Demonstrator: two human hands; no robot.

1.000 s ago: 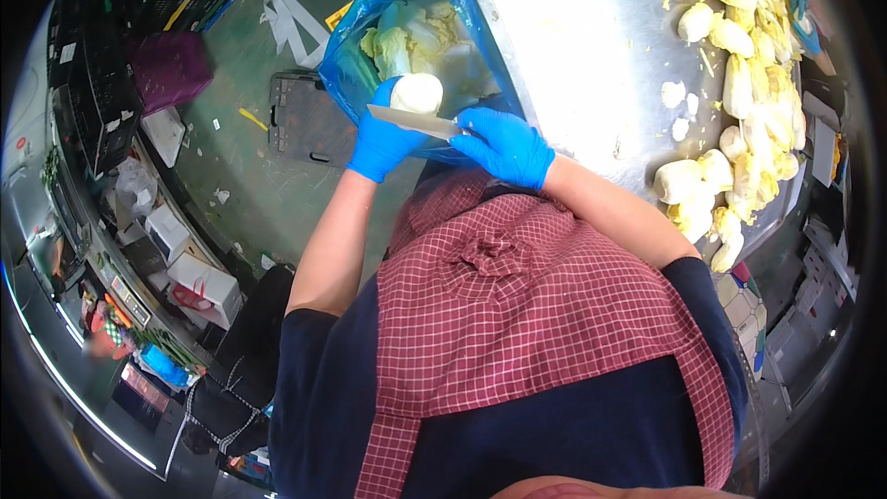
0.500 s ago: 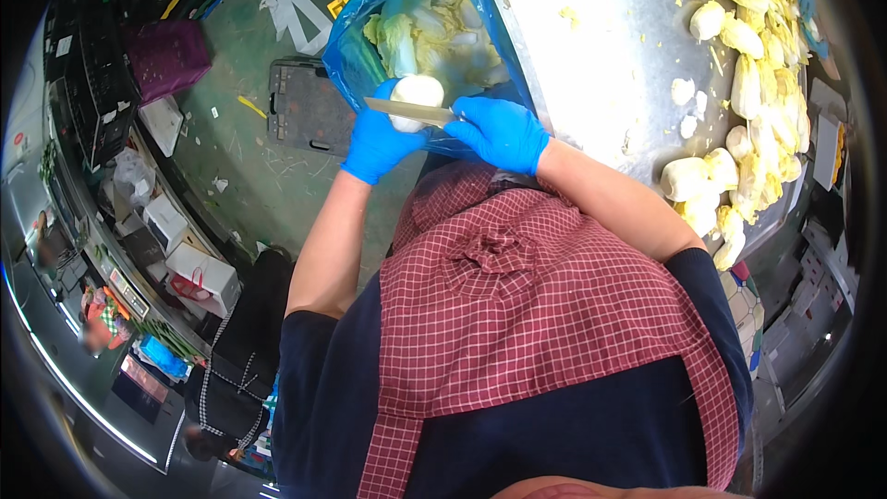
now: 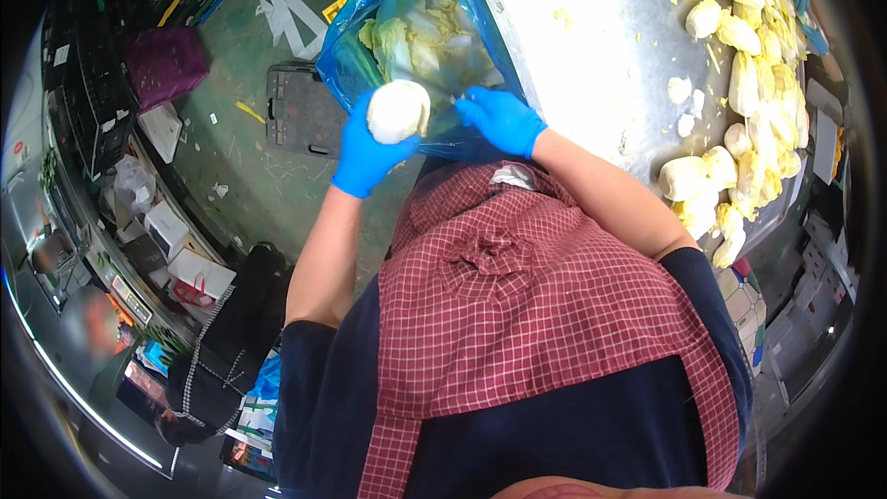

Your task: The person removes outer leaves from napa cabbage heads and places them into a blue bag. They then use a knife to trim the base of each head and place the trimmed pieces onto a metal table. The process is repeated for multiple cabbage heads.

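Your left hand (image 3: 374, 146): wrapped around the cabbage (image 3: 394, 115), pale cut face up. Your right hand (image 3: 502, 123): just right of that grip, fingers curled; cannot tell what they hold. Open blue bag (image 3: 344, 20) beyond the grip, leaves (image 3: 416, 32) inside. Estimated handling: moderately heavy, firm at the base, outer leaves soft and easily torn, possibly slippery against gloves. Best hold: around the sides, near the thick base.

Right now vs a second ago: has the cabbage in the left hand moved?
Yes: the cabbage in the left hand has shifted left and slightly down in the picture, nearer the dark grey crate.
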